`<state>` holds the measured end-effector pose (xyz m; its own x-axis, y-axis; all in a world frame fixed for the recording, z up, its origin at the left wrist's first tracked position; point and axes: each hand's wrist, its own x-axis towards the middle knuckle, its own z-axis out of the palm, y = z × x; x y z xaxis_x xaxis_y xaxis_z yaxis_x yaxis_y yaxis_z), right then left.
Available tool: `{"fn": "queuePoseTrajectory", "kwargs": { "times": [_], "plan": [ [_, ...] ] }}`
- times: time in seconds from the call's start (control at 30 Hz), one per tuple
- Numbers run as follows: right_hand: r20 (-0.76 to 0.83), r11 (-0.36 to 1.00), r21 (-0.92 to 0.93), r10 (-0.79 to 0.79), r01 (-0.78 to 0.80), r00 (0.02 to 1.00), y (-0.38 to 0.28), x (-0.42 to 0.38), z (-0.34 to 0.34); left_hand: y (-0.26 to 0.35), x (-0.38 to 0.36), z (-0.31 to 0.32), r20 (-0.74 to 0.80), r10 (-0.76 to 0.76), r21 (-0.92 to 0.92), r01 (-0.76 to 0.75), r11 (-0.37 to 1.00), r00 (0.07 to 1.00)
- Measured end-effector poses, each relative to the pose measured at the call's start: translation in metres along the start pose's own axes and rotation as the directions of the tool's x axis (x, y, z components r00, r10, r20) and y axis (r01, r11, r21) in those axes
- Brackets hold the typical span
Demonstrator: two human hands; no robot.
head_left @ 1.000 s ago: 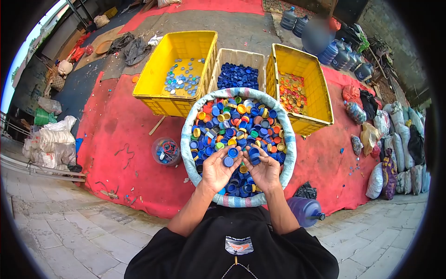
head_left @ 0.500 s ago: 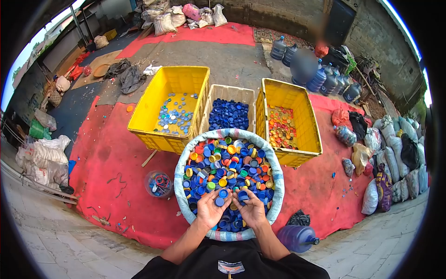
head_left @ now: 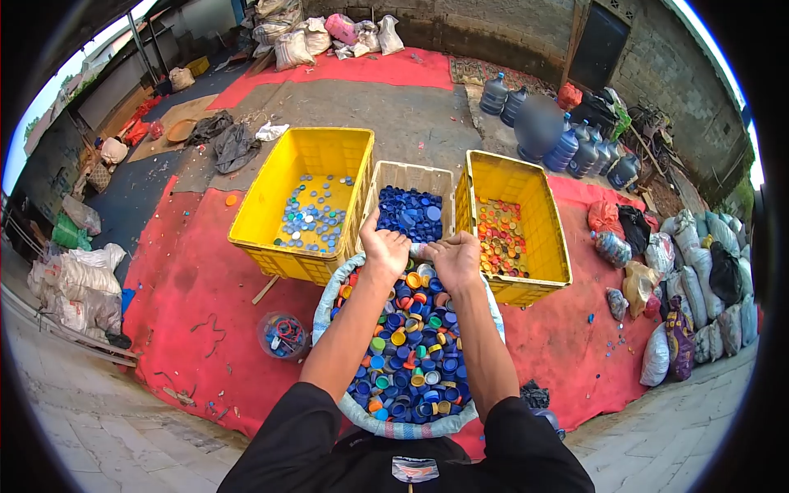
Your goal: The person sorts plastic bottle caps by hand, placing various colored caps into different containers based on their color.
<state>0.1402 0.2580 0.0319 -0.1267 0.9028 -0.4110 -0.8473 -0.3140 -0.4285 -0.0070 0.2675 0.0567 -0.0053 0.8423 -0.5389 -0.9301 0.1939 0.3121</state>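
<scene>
Both my arms reach over a round sack [head_left: 485, 345] full of mixed bottle caps [head_left: 403, 353], mostly blue with some yellow, orange and green. At its far rim, my left hand [head_left: 385, 251] is palm up, thumb apart from the fingers, and no cap shows in it. Beside it my right hand [head_left: 454, 261] has its fingers bent together; whatever they hold, if anything, is hidden. Just beyond the hands stands a white crate [head_left: 380, 185] with blue caps [head_left: 411, 205] in it. A few caps near the hands look larger and blurred, perhaps in the air.
A yellow crate [head_left: 246, 218] with pale blue and white caps is on the left. Another yellow crate [head_left: 559, 238], on the right, holds red and orange caps. A clear tub [head_left: 282, 335] sits left of the sack. Large water bottles [head_left: 563, 148] and filled sacks [head_left: 699, 263] line the right side.
Both hands have moved forward from the near part of the sack to its far rim, by the white crate. The blue caps seen in them before no longer show there.
</scene>
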Motion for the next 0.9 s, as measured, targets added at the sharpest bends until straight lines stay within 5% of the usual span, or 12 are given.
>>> {"fn": "queuePoseTrajectory", "kwargs": {
  "times": [0.07,0.17,0.33,0.47,0.53,0.63,0.73,0.9],
  "plan": [
    [0.048,0.987,-0.039,-0.156,0.158,0.987,-0.003,-0.039,0.034,0.008,-0.004,-0.008,0.077,0.021,0.055,-0.025,0.998,0.997],
    [0.079,0.942,-0.113,-0.307,0.315,0.948,0.006,-0.046,-0.021,0.009,-0.018,-0.05,0.171,0.065,0.104,-0.084,0.991,0.983],
    [0.044,0.841,-0.382,-0.399,0.384,0.916,0.023,-0.143,-0.071,0.007,-0.085,-0.133,0.287,0.151,0.265,-0.23,0.937,0.946],
    [0.135,0.337,-0.872,-0.533,0.356,0.835,0.054,-0.192,-0.131,-0.009,-0.135,-0.183,0.351,0.296,0.604,-0.457,0.653,0.888],
    [0.144,0.088,-0.969,-0.561,0.232,0.815,0.069,-0.219,-0.134,-0.011,-0.153,-0.199,0.362,0.304,0.686,-0.473,0.553,0.881],
    [0.426,-0.263,-0.904,-0.526,0.336,0.736,0.092,-0.238,-0.147,-0.011,-0.173,-0.217,0.32,0.345,0.763,-0.456,0.459,0.882],
    [0.503,-0.369,-0.857,-0.448,0.36,0.739,0.103,-0.245,-0.143,-0.016,-0.185,-0.223,0.269,0.42,0.733,-0.466,0.494,0.867],
    [0.478,-0.345,-0.864,-0.339,0.366,0.81,0.109,-0.225,-0.123,-0.023,-0.188,-0.228,0.25,0.403,0.762,-0.436,0.479,0.88]
  ]
}}
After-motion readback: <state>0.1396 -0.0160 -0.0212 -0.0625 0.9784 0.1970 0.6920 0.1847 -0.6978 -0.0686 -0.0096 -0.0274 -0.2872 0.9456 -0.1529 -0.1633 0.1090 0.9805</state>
